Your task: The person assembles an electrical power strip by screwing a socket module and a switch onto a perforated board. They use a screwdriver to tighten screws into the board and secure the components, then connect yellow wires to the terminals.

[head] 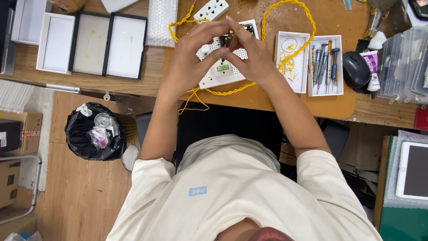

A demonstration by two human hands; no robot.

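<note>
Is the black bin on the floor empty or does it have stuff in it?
Not empty: the bin holds clear plastic wrappers and crumpled scraps atop its black liner.

1. A small dark cylindrical part with a brassy end (228, 37) is pinched upright between the fingertips of both hands, above the white perforated board.
2. The white perforated plastic board with a small greenish display (221, 67) lies flat on the brown desk mat, partly hidden under the hands.
3. A yellow twisted cord (292, 6) loops around the board's far and near sides.
</note>
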